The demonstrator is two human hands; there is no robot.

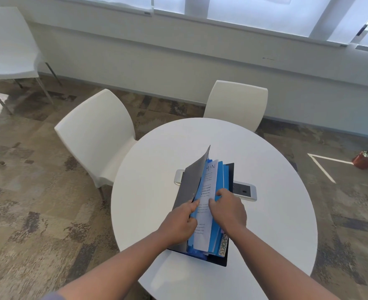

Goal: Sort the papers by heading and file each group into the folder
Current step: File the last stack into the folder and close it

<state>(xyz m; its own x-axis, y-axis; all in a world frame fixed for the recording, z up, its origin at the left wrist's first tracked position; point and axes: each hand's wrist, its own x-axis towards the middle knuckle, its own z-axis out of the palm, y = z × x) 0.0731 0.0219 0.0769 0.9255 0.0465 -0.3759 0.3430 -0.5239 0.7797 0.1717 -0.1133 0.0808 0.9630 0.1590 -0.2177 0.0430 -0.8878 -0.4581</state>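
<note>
A dark folder (226, 256) lies in the middle of the round white table (276, 213), its grey cover (189, 182) lifted up to the left. Inside are blue sleeves (221, 174) and a white printed paper (209, 191) standing partly on edge. A strip reading "SPORTS" (223, 243) shows at the near right edge. My left hand (178, 224) grips the grey cover and a blue sleeve at their near edge. My right hand (228, 211) holds the sleeves on the right, thumb against the white paper.
A white power panel (246, 190) is set in the table under the folder's far end. Two white chairs (96, 135) (237, 102) stand at the far side, another chair (7, 44) at far left. A potted plant (367, 159) sits on the floor at right.
</note>
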